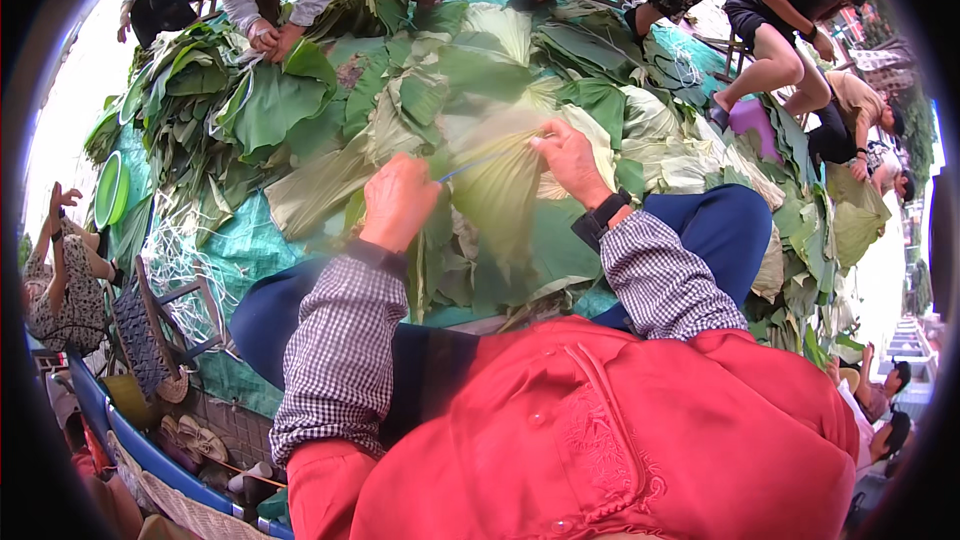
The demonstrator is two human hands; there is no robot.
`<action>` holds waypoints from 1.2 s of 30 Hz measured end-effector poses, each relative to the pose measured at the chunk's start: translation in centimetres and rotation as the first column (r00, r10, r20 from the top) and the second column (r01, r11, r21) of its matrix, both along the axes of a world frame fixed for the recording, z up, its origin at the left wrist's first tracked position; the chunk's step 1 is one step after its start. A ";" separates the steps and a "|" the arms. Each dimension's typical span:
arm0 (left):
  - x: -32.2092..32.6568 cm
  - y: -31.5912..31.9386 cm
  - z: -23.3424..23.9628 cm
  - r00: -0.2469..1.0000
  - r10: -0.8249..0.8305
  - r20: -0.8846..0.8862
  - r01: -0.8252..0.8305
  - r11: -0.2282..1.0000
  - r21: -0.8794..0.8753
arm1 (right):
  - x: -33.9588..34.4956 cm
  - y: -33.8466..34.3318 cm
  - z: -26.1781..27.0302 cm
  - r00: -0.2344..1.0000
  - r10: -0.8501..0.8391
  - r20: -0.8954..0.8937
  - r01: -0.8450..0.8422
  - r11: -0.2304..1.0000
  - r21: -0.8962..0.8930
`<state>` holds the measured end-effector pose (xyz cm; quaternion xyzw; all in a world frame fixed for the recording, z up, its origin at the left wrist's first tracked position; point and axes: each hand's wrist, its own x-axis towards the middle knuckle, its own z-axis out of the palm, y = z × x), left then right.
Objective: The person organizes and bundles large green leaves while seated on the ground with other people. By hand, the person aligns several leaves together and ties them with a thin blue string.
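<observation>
My right hand (573, 157) pinches the gathered upper corner of a large pale green leaf (499, 187), which hangs from the fingers and is blurred in part. A thin blue strand (476, 163) runs taut from that corner across to my left hand (400, 199), which is closed round its other end. Beneath both hands spreads a heap of large leaves, some fresh green (555, 240), some faded and yellowish (322, 195). The heap lies between and in front of my bent knees.
A teal tarpaulin (247, 240) lies under the leaves. At the left are a green basin (112, 190), tangled white strands (176, 270) and a folding stool (142, 337). Across the heap a person's hands (276, 39) hold leaves; several other people sit around it.
</observation>
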<state>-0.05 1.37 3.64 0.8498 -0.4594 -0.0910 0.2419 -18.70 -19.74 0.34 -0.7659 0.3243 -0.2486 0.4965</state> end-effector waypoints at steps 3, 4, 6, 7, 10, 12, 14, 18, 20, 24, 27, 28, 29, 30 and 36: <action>-0.2 0.0 -0.2 1.000 -0.014 -0.007 0.014 1.000 0.012 | 0.6 1.8 1.0 0.999 0.044 -0.028 -0.042 0.997 0.062; -0.2 -0.1 -0.2 1.000 -0.022 0.012 0.022 1.000 0.002 | 0.7 2.1 1.1 0.998 0.050 -0.031 -0.047 0.997 0.065; -0.3 -0.3 -0.4 0.999 -0.030 0.027 0.030 1.000 -0.008 | 0.9 2.3 1.1 0.998 0.059 -0.012 -0.057 0.992 0.116; -0.3 -0.4 -0.5 0.999 -0.036 0.038 0.036 0.999 -0.007 | 1.0 2.2 0.9 0.998 0.059 -0.015 -0.056 0.992 0.116; -0.2 -0.5 -0.7 0.998 -0.040 0.048 0.041 0.999 -0.006 | 1.7 2.8 1.2 0.997 0.072 0.015 -0.073 0.987 0.142; 0.0 -0.3 -0.7 0.998 -0.036 0.059 0.036 0.999 -0.006 | 2.2 3.7 1.7 0.987 0.147 0.063 -0.157 0.966 0.205; -0.2 -0.1 -0.5 0.997 -0.051 0.058 0.050 0.999 0.022 | 2.0 4.6 1.7 0.972 0.223 0.074 -0.235 0.927 0.293; -0.4 -0.7 -0.6 0.995 -0.043 0.086 0.045 0.999 -0.019 | 2.1 4.6 -0.3 0.928 0.363 0.077 -0.371 0.914 0.166; -0.5 -0.6 -0.3 0.998 -0.062 -0.006 0.062 0.993 0.098 | 2.1 4.9 -0.3 0.913 0.406 0.017 -0.407 0.913 0.026; -1.5 0.0 1.2 0.973 -0.067 0.223 0.082 0.995 -0.061 | 2.1 6.0 -0.2 0.935 0.351 -0.037 -0.350 0.936 0.036; -2.6 -0.6 2.8 0.935 -0.302 0.188 0.334 0.927 -0.172 | 2.4 6.7 0.3 0.926 0.376 0.009 -0.376 0.926 0.019; -3.2 -0.7 2.4 0.932 -0.350 0.093 0.362 0.912 -0.194 | 2.6 6.9 0.7 0.912 0.410 -0.001 -0.410 0.912 -0.022; -3.4 -0.6 2.1 0.930 -0.354 0.099 0.367 0.911 -0.189 | 2.7 7.1 1.0 0.914 0.406 0.007 -0.406 0.914 -0.023; -3.7 -0.7 1.6 0.941 -0.317 0.115 0.333 0.928 -0.168 | 2.6 7.2 1.5 0.917 0.397 0.032 -0.398 0.916 0.046; -2.9 -1.2 1.0 0.960 -0.250 0.122 0.253 0.967 -0.007 | 2.0 7.9 2.7 0.931 0.348 0.113 -0.364 0.907 0.212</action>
